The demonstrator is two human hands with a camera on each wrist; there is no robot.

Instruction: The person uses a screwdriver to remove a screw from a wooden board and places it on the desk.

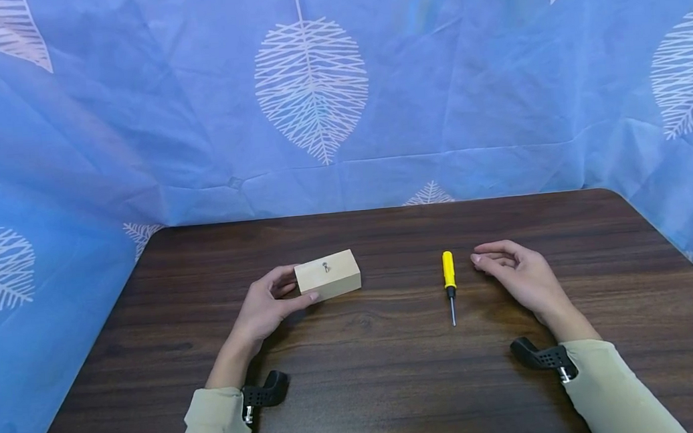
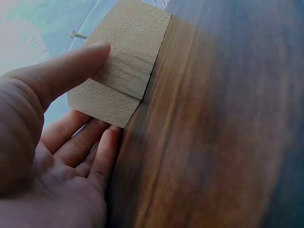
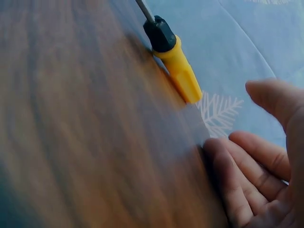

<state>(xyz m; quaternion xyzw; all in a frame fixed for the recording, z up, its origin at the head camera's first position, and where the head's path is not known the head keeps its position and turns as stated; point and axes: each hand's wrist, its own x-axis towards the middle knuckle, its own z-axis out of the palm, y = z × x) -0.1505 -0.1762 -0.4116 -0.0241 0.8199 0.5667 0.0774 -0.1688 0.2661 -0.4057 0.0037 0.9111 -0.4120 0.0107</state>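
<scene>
A pale wooden block (image 1: pixel 334 286) lies on the table, and a screw (image 1: pixel 326 267) stands partly out of its top. At the block's left end, my left hand (image 1: pixel 265 306) holds it, the thumb (image 2: pixel 92 57) along the near face and the fingers at the end and far side, partly hidden. To the right lies a screwdriver (image 1: pixel 449 269) with a yellow handle, a black collar and its metal shaft towards me. My right hand (image 1: pixel 522 274) rests by the table just right of that handle, fingers loosely bent, apart from the screwdriver and holding nothing.
The dark wood-grain table (image 1: pixel 370 376) has rounded far corners. A blue cloth (image 1: pixel 206 105) with white leaf prints hangs behind it and along both sides. Each wrist wears a black camera mount (image 1: pixel 268 390) over a pale green sleeve (image 1: pixel 213 424).
</scene>
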